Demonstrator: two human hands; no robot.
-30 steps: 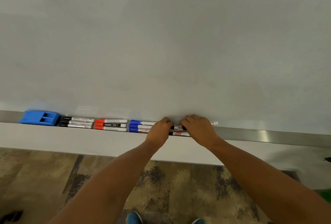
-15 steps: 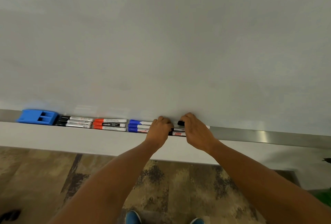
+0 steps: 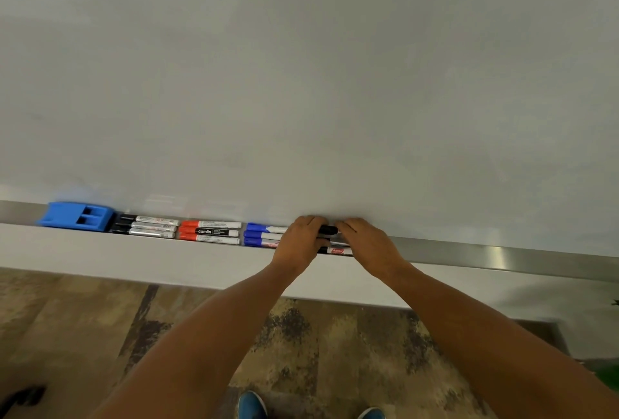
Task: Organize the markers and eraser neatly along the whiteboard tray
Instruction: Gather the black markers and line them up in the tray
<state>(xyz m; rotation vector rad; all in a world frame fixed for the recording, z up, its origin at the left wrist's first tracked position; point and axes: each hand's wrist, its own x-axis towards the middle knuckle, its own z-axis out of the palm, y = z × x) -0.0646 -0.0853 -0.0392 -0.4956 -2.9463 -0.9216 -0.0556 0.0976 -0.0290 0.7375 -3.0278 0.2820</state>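
A blue eraser (image 3: 77, 216) sits at the left end of the steel whiteboard tray (image 3: 502, 256). To its right lie three black-capped markers (image 3: 147, 227), then three red-capped markers (image 3: 210, 232), then three blue-capped markers (image 3: 263, 235). My left hand (image 3: 299, 242) and my right hand (image 3: 365, 244) rest close together on a group of black-capped markers (image 3: 330, 240) right of the blue ones. Fingers of both hands curl over these markers, which are mostly hidden.
The whiteboard (image 3: 301, 83) fills the upper view. Right of my hands the tray runs bare. Below is patterned carpet (image 3: 318, 345), my blue shoes (image 3: 253, 405) and a dark object (image 3: 23, 397) at the lower left.
My right hand has slid left along the tray, closing the gap to my left hand. The marker end that stuck out right of it is now covered.
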